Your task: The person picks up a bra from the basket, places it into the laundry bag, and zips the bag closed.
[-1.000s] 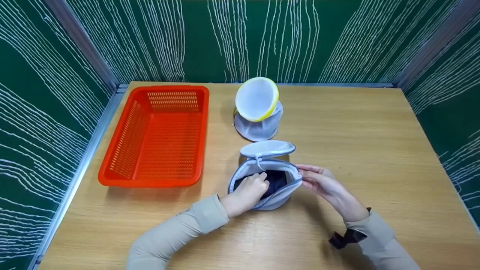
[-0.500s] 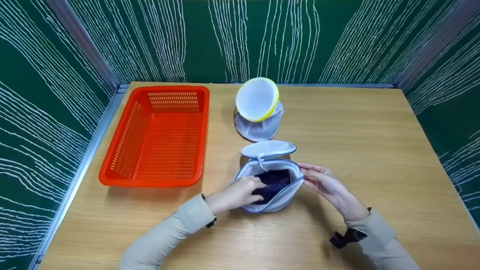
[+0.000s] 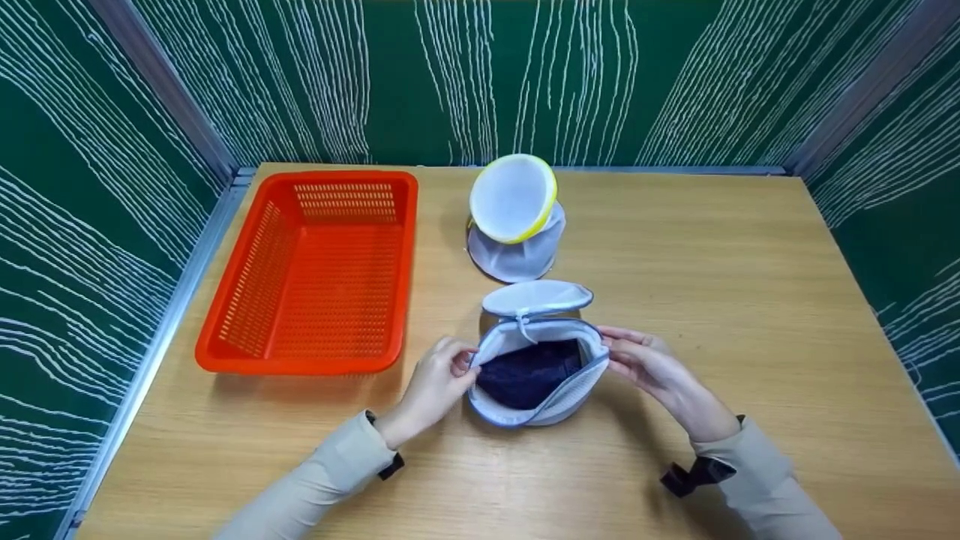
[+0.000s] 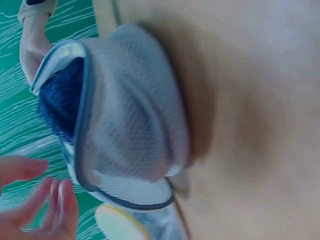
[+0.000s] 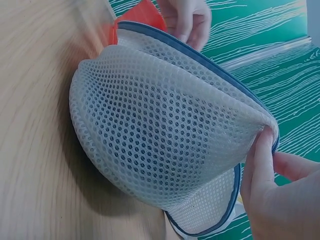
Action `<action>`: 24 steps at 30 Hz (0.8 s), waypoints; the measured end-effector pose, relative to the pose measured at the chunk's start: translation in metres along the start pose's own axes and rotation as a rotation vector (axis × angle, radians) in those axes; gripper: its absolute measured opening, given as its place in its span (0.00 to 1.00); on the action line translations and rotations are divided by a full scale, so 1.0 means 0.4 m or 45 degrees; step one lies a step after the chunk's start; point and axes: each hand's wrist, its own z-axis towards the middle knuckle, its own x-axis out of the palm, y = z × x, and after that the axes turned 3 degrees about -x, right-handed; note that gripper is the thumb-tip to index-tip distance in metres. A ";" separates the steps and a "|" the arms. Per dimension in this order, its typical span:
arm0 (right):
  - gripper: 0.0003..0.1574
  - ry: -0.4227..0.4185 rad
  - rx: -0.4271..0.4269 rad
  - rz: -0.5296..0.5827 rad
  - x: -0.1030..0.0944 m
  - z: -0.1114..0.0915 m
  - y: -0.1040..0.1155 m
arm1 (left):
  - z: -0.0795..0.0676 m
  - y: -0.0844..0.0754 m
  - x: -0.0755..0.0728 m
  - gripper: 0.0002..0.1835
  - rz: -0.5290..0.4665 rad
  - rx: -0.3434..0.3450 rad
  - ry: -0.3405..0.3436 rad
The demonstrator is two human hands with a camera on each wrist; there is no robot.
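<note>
A pale mesh laundry bag (image 3: 566,401) with a blue zip stands unzipped on the table, its round lid (image 3: 536,297) flipped back. Dark navy cloth (image 3: 529,375) lies inside, also visible through the mouth in the left wrist view. My right hand (image 3: 649,375) pinches the right edge of the rim between thumb and fingers, clearly so in the right wrist view. At the left edge is my left hand (image 3: 435,386), fingertips close to the rim. In the left wrist view its fingers (image 4: 62,210) are slightly bent and spread from the thumb, with a small gap to the bag.
An orange-red plastic basket (image 3: 409,285) stands at the left of the wooden table (image 3: 712,285). Behind the bag is a white bowl-shaped thing (image 3: 514,196) with a yellow rim, on a crumpled pale base (image 3: 517,259). Green walls with white lines (image 3: 465,75) enclose the back and sides.
My left hand has come out of the bag and moved left to its rim, uncovering the dark cloth. The right hand keeps its pinch on the other side.
</note>
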 end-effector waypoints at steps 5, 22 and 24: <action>0.21 0.009 -0.012 -0.015 -0.004 0.003 -0.003 | -0.019 0.027 0.001 0.12 -0.129 -0.239 0.039; 0.19 0.008 -0.036 -0.028 -0.019 0.001 0.002 | 0.002 0.019 -0.008 0.13 -0.832 -0.725 0.096; 0.19 0.005 -0.045 -0.040 -0.021 -0.002 0.006 | 0.007 0.014 -0.016 0.13 -0.865 -0.750 0.090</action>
